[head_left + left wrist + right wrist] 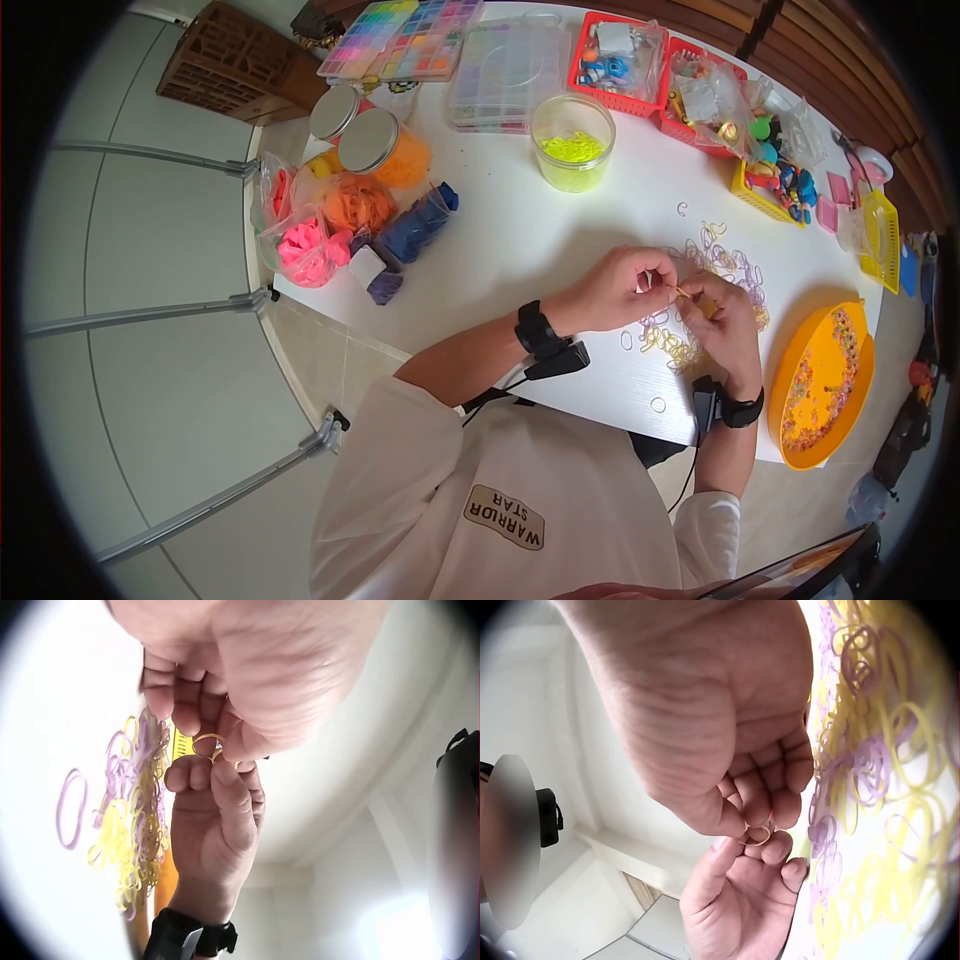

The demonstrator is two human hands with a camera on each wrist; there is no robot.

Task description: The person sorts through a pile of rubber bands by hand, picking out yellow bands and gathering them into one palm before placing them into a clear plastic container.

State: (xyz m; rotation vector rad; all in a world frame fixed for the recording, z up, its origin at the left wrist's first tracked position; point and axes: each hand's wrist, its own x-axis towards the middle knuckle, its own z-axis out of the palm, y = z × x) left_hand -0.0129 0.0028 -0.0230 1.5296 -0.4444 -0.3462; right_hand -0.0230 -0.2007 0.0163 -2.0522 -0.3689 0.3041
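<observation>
Both hands meet over the table, fingertips close together at a small yellow rubber band [209, 736]. My left hand [625, 288] pinches one side of it between thumb and finger, and my right hand [727, 325] pinches the other side. In the right wrist view the band [768, 834] shows as a thin loop between the two sets of fingertips. Below and around the hands lies a loose pile of purple and yellow rubber bands [672, 348], seen close up in the right wrist view. Part of the pile is hidden by the right hand.
An orange tray of small beads [812, 400] stands at the right. A tub of neon yellow pieces [573, 150] sits behind the hands. Bags of coloured bands [360, 203] and a lidded jar [400, 160] are at the left. Red baskets [620, 100] stand along the back.
</observation>
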